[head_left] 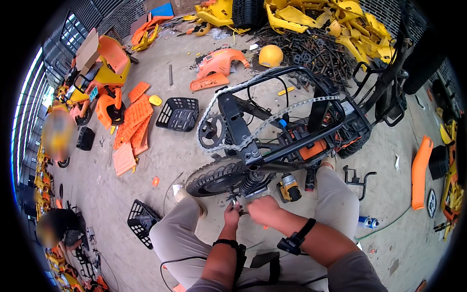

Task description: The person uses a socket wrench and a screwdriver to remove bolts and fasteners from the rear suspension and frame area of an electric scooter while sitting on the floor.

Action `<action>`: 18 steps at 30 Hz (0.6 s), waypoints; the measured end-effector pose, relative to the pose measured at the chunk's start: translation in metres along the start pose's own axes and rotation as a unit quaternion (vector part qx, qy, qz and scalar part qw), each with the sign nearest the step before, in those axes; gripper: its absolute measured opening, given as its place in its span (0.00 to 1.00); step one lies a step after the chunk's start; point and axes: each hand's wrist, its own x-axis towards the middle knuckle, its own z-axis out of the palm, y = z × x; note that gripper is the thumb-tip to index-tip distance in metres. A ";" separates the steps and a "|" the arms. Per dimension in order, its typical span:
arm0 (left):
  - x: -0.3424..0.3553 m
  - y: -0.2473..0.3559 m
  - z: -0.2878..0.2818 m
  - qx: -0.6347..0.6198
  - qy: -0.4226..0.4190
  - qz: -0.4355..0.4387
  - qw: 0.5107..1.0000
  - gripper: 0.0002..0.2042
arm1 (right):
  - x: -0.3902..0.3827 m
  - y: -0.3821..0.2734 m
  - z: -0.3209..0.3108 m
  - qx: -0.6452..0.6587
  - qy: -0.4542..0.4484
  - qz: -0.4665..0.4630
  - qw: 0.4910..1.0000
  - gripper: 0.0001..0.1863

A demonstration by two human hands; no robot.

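A stripped black scooter frame [311,138] lies before me, with a loose chain [214,104] draped over it. My left hand [232,214] is closed at the hub of its black-tyred wheel [209,181], beside the coil shock absorber [252,181]. Just to the right, my right hand [264,210] is curled into a fist near the axle end. A bit of metal shows between the hands; what each one grips is too small to make out. A yellow and black cordless power tool [289,189] rests on the floor right of them.
Black plastic baskets [177,115] and orange panels [134,124] lie at left. Dark metal parts [306,56] are heaped behind the frame, near yellow body panels [292,17]. Blue spray cans [369,222] lie by my right leg. A person [65,224] crouches at far left.
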 end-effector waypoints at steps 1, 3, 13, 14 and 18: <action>0.002 -0.002 -0.001 0.000 0.004 0.000 1.000 0.14 | 0.002 0.002 0.001 0.001 0.000 -0.004 1.000 0.12; 0.006 -0.007 -0.002 -0.063 0.013 -0.015 0.998 0.13 | 0.003 0.008 0.002 0.014 -0.018 0.005 1.000 0.13; 0.005 -0.007 -0.002 0.060 0.028 0.027 0.997 0.15 | 0.011 0.029 0.026 -0.015 -0.067 0.055 0.996 0.13; 0.009 -0.013 -0.004 0.083 0.038 0.041 0.995 0.15 | 0.016 0.038 0.037 -0.020 -0.062 0.087 0.994 0.13; 0.022 -0.027 -0.003 0.117 0.073 0.078 0.987 0.15 | 0.018 0.048 0.044 -0.049 -0.059 0.128 0.989 0.14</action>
